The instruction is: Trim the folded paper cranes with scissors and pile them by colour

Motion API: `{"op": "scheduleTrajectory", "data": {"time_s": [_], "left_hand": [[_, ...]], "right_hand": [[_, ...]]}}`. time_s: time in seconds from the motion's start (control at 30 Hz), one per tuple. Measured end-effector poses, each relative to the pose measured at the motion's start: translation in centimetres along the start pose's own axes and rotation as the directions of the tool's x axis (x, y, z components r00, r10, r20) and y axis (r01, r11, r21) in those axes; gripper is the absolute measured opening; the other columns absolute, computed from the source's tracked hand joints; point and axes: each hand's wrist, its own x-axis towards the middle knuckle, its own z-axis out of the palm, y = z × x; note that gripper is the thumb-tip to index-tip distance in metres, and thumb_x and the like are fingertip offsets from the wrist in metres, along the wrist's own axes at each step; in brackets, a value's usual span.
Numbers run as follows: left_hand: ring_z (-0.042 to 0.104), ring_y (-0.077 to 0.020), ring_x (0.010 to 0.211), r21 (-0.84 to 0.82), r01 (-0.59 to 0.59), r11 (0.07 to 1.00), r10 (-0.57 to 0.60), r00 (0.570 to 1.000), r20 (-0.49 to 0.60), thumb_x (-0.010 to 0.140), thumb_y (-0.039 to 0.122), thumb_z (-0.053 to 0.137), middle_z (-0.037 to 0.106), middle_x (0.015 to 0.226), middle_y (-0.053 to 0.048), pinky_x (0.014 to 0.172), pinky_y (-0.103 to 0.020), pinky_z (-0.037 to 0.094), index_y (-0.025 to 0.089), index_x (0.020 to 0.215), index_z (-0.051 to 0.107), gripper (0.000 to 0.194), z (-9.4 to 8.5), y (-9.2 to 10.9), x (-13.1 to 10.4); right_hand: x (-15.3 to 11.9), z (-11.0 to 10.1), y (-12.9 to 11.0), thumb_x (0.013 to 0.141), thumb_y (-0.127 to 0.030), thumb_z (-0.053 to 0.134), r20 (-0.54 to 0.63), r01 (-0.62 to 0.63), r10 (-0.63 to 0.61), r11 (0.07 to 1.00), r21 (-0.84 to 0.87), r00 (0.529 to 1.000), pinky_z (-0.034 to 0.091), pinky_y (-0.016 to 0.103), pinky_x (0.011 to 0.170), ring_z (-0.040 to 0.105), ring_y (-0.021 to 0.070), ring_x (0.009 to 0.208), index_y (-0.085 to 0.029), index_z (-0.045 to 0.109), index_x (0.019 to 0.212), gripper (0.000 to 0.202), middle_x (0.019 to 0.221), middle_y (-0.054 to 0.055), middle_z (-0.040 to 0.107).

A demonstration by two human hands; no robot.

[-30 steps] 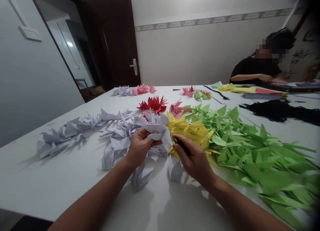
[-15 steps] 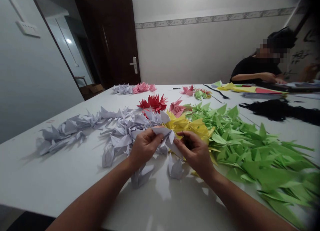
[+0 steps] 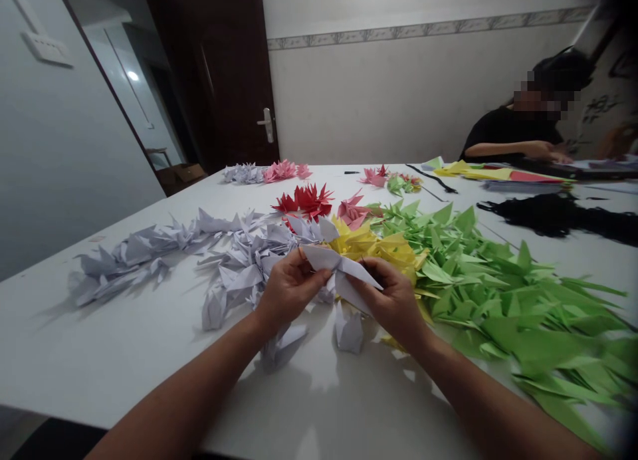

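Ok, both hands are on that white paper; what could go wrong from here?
The white folded paper is held by both the left hand and the right hand, so an uneven pull might crease or tear it. A separate white piece sits between the wrists; either could knock it. Yellow pieces lie close behind the right hand, which might scatter them.

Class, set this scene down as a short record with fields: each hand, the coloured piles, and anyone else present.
Left hand: pinching the left part of a folded white paper
Right hand: pinching its right part
White pile: left of and beyond the hands
Yellow pile: between white and green
Green pile: right side
Red pile: beyond the white
Other person: far right, dark top, at the table
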Motion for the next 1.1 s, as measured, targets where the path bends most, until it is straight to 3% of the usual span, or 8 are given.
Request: {"op": "scheduleTrajectory", "data": {"time_s": [0.17, 0.33, 0.47, 0.6, 0.8, 1.1], "left_hand": [[0.064, -0.0124, 0.070, -0.035, 0.049, 0.998, -0.052, 0.996, -0.073, 0.065, 0.024, 0.078, 0.070, 0.078, -0.003, 0.065, -0.023, 0.053, 0.014, 0.084, 0.063, 0.026, 0.2, 0.3, 0.1], [0.064, -0.0128, 0.071, 0.014, 0.033, 0.999, -0.029, 0.973, -0.229, 0.065, 0.028, 0.076, 0.070, 0.080, -0.003, 0.066, -0.024, 0.052, 0.014, 0.085, 0.062, 0.028, 0.0, 0.2, 0.4], [0.065, -0.0150, 0.079, 0.068, 0.019, 0.997, -0.003, 0.974, -0.226, 0.067, 0.028, 0.074, 0.071, 0.086, -0.005, 0.074, -0.026, 0.052, 0.014, 0.089, 0.061, 0.028, -0.2, 0.0, 0.5], [0.065, -0.0154, 0.084, 0.118, -0.002, 0.993, 0.023, 0.985, -0.174, 0.070, 0.024, 0.071, 0.070, 0.091, -0.005, 0.077, -0.026, 0.052, 0.015, 0.098, 0.059, 0.032, -0.1, -0.1, 0.3], [0.064, -0.0151, 0.083, 0.157, 0.027, 0.987, -0.013, 0.996, -0.087, 0.073, 0.022, 0.068, 0.068, 0.091, -0.005, 0.076, -0.026, 0.052, 0.015, 0.102, 0.059, 0.031, 0.3, 0.0, -0.3], [0.064, -0.0146, 0.083, 0.172, 0.041, 0.984, -0.032, 0.998, -0.059, 0.075, 0.020, 0.067, 0.067, 0.095, -0.005, 0.073, -0.024, 0.053, 0.015, 0.105, 0.059, 0.031, 0.1, -0.4, -0.4]], "right_hand": [[-0.1, 0.1, -0.2, 0.074, -0.039, 0.067, -0.024, -0.037, 0.038, 0.998, 0.053, 0.999, 0.046, 0.024, 0.057, 0.054, 0.0128, 0.063, -0.017, 0.063, 0.083, 0.024, 0.072, 0.001, 0.061], [-0.7, 0.0, -1.0, 0.086, -0.038, 0.051, -0.091, 0.017, -0.011, 0.998, 0.066, 0.996, 0.047, 0.026, 0.058, 0.058, 0.0146, 0.064, -0.018, 0.063, 0.094, 0.024, 0.074, 0.002, 0.062], [-1.3, 0.1, -1.6, 0.087, -0.031, 0.051, 0.081, 0.233, -0.223, 0.959, -0.160, 0.972, 0.050, 0.031, 0.071, 0.063, 0.0192, 0.081, -0.019, 0.064, 0.100, 0.022, 0.089, 0.007, 0.068], [-1.3, 0.3, -1.8, 0.088, -0.031, 0.048, 0.221, 0.335, -0.271, 0.877, -0.345, 0.937, 0.047, 0.029, 0.064, 0.060, 0.0175, 0.070, -0.018, 0.063, 0.088, 0.020, 0.076, 0.006, 0.065], [-0.9, 0.4, -1.3, 0.089, -0.038, 0.042, 0.272, 0.242, -0.135, 0.878, -0.412, 0.953, 0.038, 0.026, 0.054, 0.049, 0.0140, 0.056, -0.020, 0.053, 0.067, 0.031, 0.061, 0.001, 0.053], [-0.7, 0.6, -1.4, 0.089, -0.043, 0.043, 0.238, 0.034, 0.029, 0.967, -0.254, 0.971, 0.030, 0.023, 0.045, 0.038, 0.0102, 0.047, -0.020, 0.048, 0.061, 0.037, 0.053, -0.002, 0.045]]}}
